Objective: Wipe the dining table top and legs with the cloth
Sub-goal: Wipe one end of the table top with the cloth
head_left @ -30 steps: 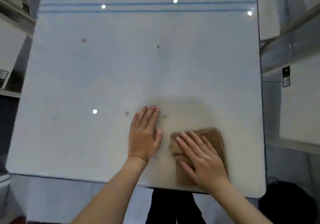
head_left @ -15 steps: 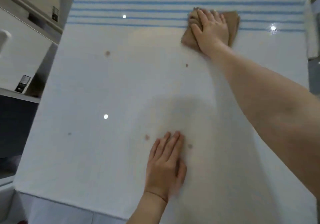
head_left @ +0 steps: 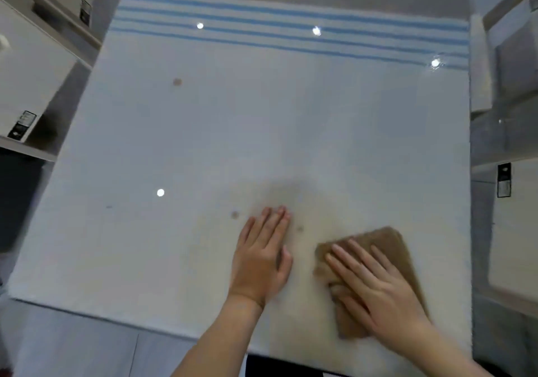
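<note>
The glossy white dining table top (head_left: 262,132) fills the view, with blue stripes along its far edge. A folded brown cloth (head_left: 390,248) lies near the front right. My right hand (head_left: 375,289) presses flat on the cloth, fingers spread over it. To its left, my left hand (head_left: 262,257) rests palm down on the bare table, fingers together, holding nothing. Small brown spots mark the surface, one at the far left (head_left: 177,82) and two by my left fingertips (head_left: 234,214). The table legs are hidden.
White cabinets or shelving stand close on the left (head_left: 32,79) and right (head_left: 506,208) of the table. Grey floor tiles (head_left: 72,344) show below the near edge. Ceiling lights reflect as bright dots on the top.
My right hand has pulled the cloth from the striped far edge back to the front right. The left hand has stayed planted in place.
</note>
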